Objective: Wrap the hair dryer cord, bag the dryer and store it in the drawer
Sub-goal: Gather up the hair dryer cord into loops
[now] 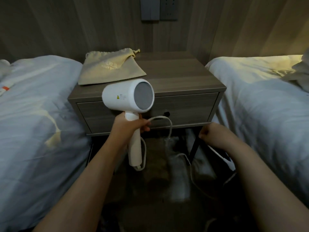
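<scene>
Left hand (132,125) grips the hair dryer (128,96) handle; right hand (209,133) is fisted, contents hidden.

The white hair dryer (127,96) is held upright in front of the drawer (187,106), its round grey rear grille facing right and its handle pointing down. The left hand (128,124) grips the top of the handle. The white cord (169,129) leaves the handle's foot, runs up beside it to the left hand's fingers, arcs out to the right and drops, blurred, towards the floor. The right hand (212,133) is curled and seems to hold a further stretch. The beige drawstring bag (110,67) lies flat on the tabletop's (175,72) left rear part. The drawer is closed.
</scene>
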The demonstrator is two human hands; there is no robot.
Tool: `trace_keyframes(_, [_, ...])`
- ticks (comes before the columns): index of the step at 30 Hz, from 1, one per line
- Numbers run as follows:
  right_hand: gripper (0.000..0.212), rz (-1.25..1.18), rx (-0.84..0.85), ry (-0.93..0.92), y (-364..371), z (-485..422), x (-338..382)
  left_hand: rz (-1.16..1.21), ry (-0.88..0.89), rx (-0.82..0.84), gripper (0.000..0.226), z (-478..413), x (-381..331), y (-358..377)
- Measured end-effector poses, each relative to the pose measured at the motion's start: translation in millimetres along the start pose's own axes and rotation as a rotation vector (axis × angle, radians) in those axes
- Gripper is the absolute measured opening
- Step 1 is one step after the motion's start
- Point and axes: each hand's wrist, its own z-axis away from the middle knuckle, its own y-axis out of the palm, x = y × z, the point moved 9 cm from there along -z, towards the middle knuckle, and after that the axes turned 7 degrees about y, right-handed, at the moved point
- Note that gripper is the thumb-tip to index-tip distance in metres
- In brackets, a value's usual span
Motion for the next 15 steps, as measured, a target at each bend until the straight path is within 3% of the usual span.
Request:
trace_keyframes(7, [0.054,-0.019,0.334,-0.061,39,13,18,0.077,-0.04,0.129,0.008,13,10,41])
trace_keyframes(9, [0.051,-0.213,0.424,-0.101,49,17,29,0.105,-0.09,0.108,0.009,13,18,44])
trace_keyframes(15, [0.018,-0.715,0.336,-0.187,47,15,55,0.201,-0.127,0.108,0.012,13,18,45])
